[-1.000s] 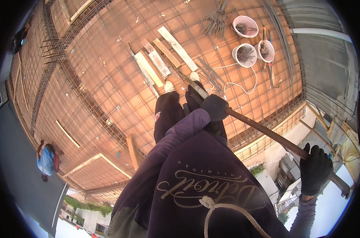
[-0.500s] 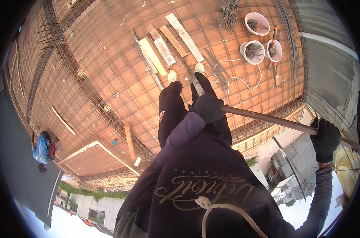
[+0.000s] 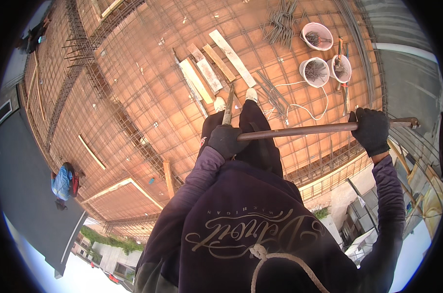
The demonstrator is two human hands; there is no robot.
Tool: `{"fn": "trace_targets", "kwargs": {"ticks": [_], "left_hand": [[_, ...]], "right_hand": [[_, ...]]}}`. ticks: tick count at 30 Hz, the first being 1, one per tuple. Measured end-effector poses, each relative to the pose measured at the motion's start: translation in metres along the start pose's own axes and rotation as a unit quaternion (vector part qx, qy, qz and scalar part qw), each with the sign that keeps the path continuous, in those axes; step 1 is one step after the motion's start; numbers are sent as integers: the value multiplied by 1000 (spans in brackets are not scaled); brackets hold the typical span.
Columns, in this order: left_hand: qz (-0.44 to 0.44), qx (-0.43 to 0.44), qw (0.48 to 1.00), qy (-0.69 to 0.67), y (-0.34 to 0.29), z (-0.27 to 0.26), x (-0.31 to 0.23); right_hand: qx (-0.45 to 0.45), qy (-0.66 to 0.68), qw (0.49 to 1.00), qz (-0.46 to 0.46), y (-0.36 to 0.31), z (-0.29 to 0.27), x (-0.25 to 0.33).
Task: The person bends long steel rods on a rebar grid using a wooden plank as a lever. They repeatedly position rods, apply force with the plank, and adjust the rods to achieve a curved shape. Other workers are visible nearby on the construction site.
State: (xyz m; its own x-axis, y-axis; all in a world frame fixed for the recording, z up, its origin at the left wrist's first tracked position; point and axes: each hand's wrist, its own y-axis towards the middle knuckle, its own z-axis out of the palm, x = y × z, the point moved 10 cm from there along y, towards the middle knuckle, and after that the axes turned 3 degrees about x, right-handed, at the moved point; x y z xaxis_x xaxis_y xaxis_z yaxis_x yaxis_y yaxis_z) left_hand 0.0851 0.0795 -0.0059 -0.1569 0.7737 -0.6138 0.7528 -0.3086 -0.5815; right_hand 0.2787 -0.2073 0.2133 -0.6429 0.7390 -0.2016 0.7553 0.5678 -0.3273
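Note:
My left hand [image 3: 225,140], in a black glove, is closed in front of my thighs. It grips one end of a long brown metal bar [image 3: 299,131]. My right hand [image 3: 371,128], also gloved, wraps round the bar near its far right end, which has a short notched head. The bar lies nearly level across my body. A lighter, worn rod [image 3: 229,105] runs from my left hand down toward my feet; whether it joins the brown bar is hidden by the glove.
I stand on a rebar mesh [image 3: 148,97] over orange boards. Several planks [image 3: 230,54] lie before my feet. Buckets [image 3: 315,72] with metal pieces, a white cord [image 3: 309,118] and bent rebar [image 3: 281,24] are at the right. A person in blue [image 3: 62,181] is at far left.
The bar has swung up at its right end to nearly level, and my right hand has moved up and left with it. My left hand has shifted left and slightly down.

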Motion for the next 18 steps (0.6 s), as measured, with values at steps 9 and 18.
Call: {"fn": "trace_targets", "kwargs": {"ticks": [9, 18], "left_hand": [[-112, -95, 989, 6, -64, -17, 35], [-153, -143, 978, -19, -86, 34, 57]], "right_hand": [[122, 25, 992, 11, -12, -29, 92], [245, -4, 969, -15, -5, -14, 124]]}}
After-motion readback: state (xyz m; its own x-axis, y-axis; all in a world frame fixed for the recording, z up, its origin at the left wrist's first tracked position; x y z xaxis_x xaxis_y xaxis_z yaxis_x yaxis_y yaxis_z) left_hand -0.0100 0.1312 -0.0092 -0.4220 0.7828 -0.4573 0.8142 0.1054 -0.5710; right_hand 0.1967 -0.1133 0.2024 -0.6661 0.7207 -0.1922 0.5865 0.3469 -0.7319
